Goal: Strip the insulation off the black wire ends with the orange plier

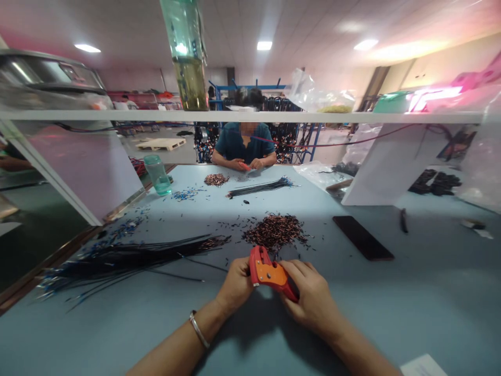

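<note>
My right hand (pixel 311 295) is wrapped around the handles of a red and orange wire stripper (pixel 272 274), its jaws pointing up and left. At the jaw end my left hand (pixel 237 284) is closed, its fingertips against the tool. A thin black wire (pixel 205 265) runs from the left up to this hand; its end is hidden by the fingers and jaws. Left of my hands lies a bundle of black wires (pixel 144 258) with blue and silver tips at its far left end. Just beyond the stripper is a heap of small black and copper-coloured offcuts (pixel 276 231).
A black phone (pixel 363 238) lies at right. Blue bits (pixel 125 230) are scattered at left, near a green bottle (pixel 157 175). Across the table, a person (pixel 245 146) holds a red tool beside a second wire bundle (pixel 260 187). A white shelf (pixel 242 117) spans overhead.
</note>
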Motion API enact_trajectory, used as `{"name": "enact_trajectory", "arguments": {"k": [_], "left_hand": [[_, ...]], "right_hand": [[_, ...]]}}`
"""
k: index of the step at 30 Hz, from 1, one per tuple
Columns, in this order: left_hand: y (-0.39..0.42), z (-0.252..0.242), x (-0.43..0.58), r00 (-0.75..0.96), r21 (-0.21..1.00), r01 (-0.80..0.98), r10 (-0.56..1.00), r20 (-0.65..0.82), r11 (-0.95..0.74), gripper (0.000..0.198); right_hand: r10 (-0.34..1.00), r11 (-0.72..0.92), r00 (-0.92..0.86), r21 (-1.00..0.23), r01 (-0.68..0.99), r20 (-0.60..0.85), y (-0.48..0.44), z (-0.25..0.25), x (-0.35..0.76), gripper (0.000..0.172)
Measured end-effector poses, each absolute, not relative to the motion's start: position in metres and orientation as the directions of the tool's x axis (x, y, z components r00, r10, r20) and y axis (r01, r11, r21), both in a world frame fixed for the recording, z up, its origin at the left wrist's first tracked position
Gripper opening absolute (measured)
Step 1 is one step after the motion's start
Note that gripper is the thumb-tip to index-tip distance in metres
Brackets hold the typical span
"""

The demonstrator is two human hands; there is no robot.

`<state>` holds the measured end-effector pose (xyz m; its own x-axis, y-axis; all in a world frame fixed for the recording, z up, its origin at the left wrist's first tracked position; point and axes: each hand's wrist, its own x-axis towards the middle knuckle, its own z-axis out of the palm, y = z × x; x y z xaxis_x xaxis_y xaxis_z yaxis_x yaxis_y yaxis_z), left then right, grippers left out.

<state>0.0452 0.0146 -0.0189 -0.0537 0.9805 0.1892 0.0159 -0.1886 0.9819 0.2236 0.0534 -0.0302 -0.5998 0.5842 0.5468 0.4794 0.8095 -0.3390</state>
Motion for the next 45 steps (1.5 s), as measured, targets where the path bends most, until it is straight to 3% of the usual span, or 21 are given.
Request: {"name": "enact_trajectory", "arguments": {"k": [3, 10, 16, 22, 28, 36, 40, 43, 45], "left_hand": [[0.015, -0.019, 0.045, -0.042, 0.983, 0.018, 0.982, 0.183, -0.183, 0.020], [0.015, -0.018, 0.046, -0.021, 0.987, 0.012, 0.987, 0.160, -0.159, 0.031], [0.017, -0.021, 0.045, -0.044, 0.989, 0.012, 0.988, 0.147, -0.147, 0.044], [0.020, -0.025, 0.043, -0.153, 0.983, 0.081, 0.973, 0.174, -0.163, 0.040], [0.022, -0.034, 0.036, -0.373, 0.966, 0.219, 0.904, 0.210, -0.134, 0.027], [0.022, -0.036, 0.039, -0.370, 0.960, 0.265, 0.909, 0.190, -0.093, 0.025], [0.022, -0.036, 0.037, -0.389, 0.946, 0.315, 0.899, 0.201, -0.075, 0.024], [0.022, -0.036, 0.036, -0.415, 0.936, 0.347, 0.885, 0.212, -0.061, 0.021], [0.022, -0.035, 0.036, -0.423, 0.931, 0.360, 0.880, 0.215, -0.054, 0.021]], "right_hand": [[0.576, 0.814, -0.607, -0.317, 0.487, 0.547, 0.054, -0.030, 0.223, 0.040], [0.568, 0.816, -0.627, -0.267, 0.513, 0.534, 0.054, -0.029, 0.223, 0.022], [0.588, 0.806, -0.622, -0.309, 0.505, 0.518, 0.054, -0.030, 0.222, 0.013], [0.619, 0.784, -0.606, -0.355, 0.508, 0.500, 0.053, -0.025, 0.221, 0.010], [0.645, 0.763, -0.533, -0.414, 0.497, 0.547, 0.052, -0.022, 0.229, 0.026], [0.652, 0.755, -0.574, -0.490, 0.435, 0.495, 0.049, -0.028, 0.227, 0.029], [0.774, 0.567, -0.551, -0.732, 0.379, 0.313, 0.049, -0.016, 0.228, 0.031], [0.835, 0.282, -0.538, -0.930, 0.235, 0.117, 0.050, -0.012, 0.232, 0.035], [0.868, 0.050, -0.497, -0.997, 0.064, 0.012, 0.050, -0.013, 0.234, 0.043]]}}
